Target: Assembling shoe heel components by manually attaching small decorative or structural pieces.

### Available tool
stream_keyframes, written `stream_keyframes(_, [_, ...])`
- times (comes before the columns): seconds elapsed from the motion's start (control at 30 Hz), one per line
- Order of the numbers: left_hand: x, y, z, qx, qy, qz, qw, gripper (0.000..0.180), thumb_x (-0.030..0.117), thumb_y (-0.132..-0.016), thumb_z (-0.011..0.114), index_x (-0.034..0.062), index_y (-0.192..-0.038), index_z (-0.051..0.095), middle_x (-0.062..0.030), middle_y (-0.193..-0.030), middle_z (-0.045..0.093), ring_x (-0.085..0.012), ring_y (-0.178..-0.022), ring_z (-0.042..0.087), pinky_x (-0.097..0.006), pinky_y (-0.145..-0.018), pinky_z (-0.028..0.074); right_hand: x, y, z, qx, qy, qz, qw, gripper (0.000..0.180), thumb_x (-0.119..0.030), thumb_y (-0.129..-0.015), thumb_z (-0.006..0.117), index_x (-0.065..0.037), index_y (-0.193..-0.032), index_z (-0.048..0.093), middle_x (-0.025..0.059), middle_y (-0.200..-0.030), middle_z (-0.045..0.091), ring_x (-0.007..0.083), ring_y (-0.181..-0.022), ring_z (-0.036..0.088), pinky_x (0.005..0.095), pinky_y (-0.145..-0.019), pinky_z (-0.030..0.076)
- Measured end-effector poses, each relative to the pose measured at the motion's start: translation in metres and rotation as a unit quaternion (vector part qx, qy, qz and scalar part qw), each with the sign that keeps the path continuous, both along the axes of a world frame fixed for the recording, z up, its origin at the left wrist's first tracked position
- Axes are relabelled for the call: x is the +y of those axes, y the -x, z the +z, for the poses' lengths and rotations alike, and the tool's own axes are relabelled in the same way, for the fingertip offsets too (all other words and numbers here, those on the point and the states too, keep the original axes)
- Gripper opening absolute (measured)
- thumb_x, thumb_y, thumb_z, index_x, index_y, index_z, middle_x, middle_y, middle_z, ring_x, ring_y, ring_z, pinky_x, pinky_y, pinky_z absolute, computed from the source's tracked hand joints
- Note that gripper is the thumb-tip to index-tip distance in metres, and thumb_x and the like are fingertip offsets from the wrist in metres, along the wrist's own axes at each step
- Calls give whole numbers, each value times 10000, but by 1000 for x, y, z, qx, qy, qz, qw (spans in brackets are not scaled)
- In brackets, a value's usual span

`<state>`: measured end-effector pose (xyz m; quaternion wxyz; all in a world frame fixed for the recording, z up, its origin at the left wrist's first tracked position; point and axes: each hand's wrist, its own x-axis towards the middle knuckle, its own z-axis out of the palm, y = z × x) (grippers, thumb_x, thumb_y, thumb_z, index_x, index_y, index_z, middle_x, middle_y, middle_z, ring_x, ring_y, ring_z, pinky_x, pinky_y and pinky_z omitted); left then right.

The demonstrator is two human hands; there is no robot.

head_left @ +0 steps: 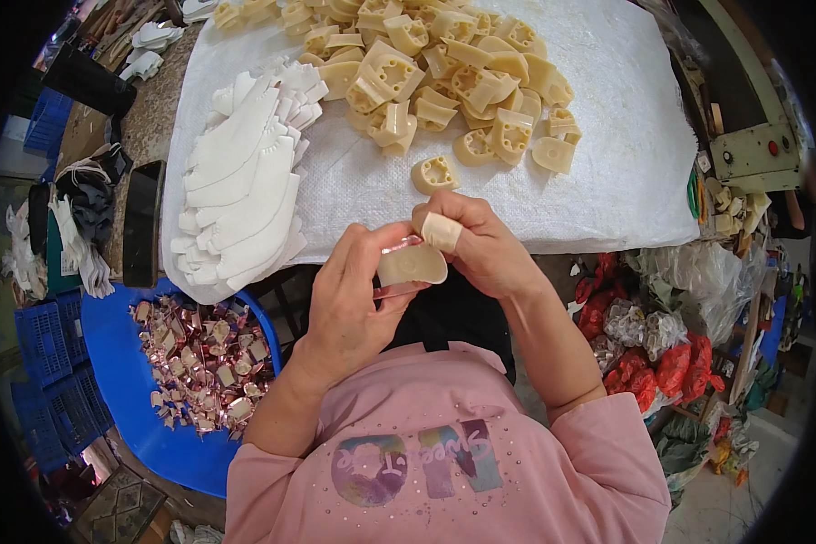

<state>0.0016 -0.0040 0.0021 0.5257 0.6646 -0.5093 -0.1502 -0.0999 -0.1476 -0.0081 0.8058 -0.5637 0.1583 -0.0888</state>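
Note:
In front of my chest, my left hand (pixel 346 276) grips a cream plastic shoe heel (pixel 412 267) from its left side, thumb below and fingers above. Shiny pink covering shows along the heel's upper and lower edges. My right hand (pixel 480 243) is closed at the heel's upper right edge, one finger wrapped in beige tape; its fingertips are partly hidden. Just beyond my hands a single bare cream heel (pixel 435 174) lies on the white woven sheet (pixel 598 195). A big heap of similar heels (pixel 440 77) covers the far middle of that sheet.
Overlapping white cut pieces (pixel 245 181) lie on the sheet's left. A blue tub (pixel 168 444) at lower left holds many pink-covered heels (pixel 210 363). A dark phone-like slab (pixel 143 222) lies beside the sheet. Red plastic bags (pixel 689 367) sit low on the right.

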Motion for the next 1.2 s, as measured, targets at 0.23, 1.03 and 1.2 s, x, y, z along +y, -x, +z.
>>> stream_keyframes(0.23, [-3,3,1,-10,-20,19,1000,470,-40,-662,741,13,-1078,528,-75,-884,557,-132,-783,585,-239,-642,521,8,-1,8,-40,485,-69,871,146,-139,-801,597,-14,-766,528,55,-630,538,115,-576,564,261,-505,441])
stream_keyframes(1.03, [-8,11,-14,-175,76,195,962,477,100,-565,815,-29,-908,509,-109,-706,593,-230,-564,625,-287,-518,501,47,-2,-23,-90,-104,-117,984,224,-173,-936,467,-1,-1042,563,80,-1019,598,151,-897,565,265,-768,451])
stream_keyframes(1.2, [-2,4,-24,-243,67,212,944,458,97,-575,809,-44,-915,536,-122,-714,584,-246,-555,609,-298,-505,496,57,-9,-21,-16,309,-189,932,228,-185,-951,438,-30,-1058,565,40,-946,597,140,-731,573,273,-637,466])
